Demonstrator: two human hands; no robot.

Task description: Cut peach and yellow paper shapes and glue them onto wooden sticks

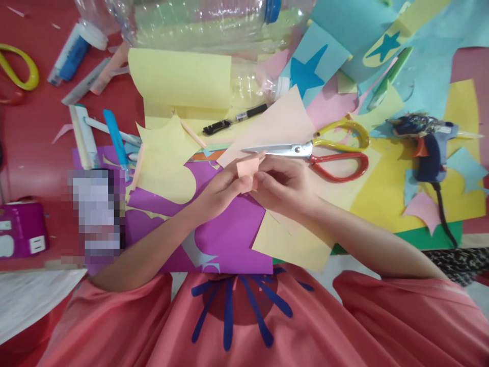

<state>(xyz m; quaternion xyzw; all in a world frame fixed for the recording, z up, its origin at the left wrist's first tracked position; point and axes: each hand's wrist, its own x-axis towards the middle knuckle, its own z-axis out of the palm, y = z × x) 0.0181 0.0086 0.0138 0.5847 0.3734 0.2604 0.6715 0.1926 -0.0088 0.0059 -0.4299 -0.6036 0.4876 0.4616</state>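
Note:
Between my two hands is a small piece of peach paper, held up over the purple paper. My left hand pinches it with the thumb flat on its face. On its right edge, the thumb and fingers of my right hand are closed; part of the paper is hidden there. Scissors with one yellow and one red handle lie just beyond my right hand, blades pointing left. A pale peach sheet lies under the scissors.
A glue gun lies at the right with its cord hanging toward me. At the back are a clear plastic bottle and a bottle wrapped in yellow paper. A black pen, markers and a glue stick lie about.

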